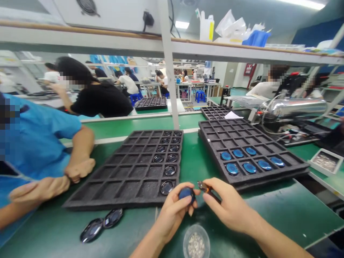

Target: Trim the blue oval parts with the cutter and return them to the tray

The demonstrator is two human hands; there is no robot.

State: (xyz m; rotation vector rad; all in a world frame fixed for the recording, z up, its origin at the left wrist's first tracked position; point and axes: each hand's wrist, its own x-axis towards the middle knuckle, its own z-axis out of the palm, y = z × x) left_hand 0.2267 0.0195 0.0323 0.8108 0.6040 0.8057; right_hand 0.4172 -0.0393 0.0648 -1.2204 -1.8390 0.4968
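Between the fingers of my left hand (176, 208) is a round blue-faced disc (187, 194), held up above the green bench. My right hand (228, 204) grips small pliers with dark and orange handles (211, 190); their jaws point at the disc, a little apart from it. Below both hands stands a clear round tub (197, 243) of small metallic pieces. To the left, a black tray (118, 186) carries dark round parts in its right-hand columns. A second black tray (258, 143) on the right bears several blue discs (249, 167) in its near rows.
Two dark round parts (100, 225) lie on the bench at lower left. A co-worker in a blue shirt (40, 143) sits at the left, hands on the bench. A white box of small pieces (325, 160) is at the right. A shelf (242, 49) on a white post (169, 64) crosses above.
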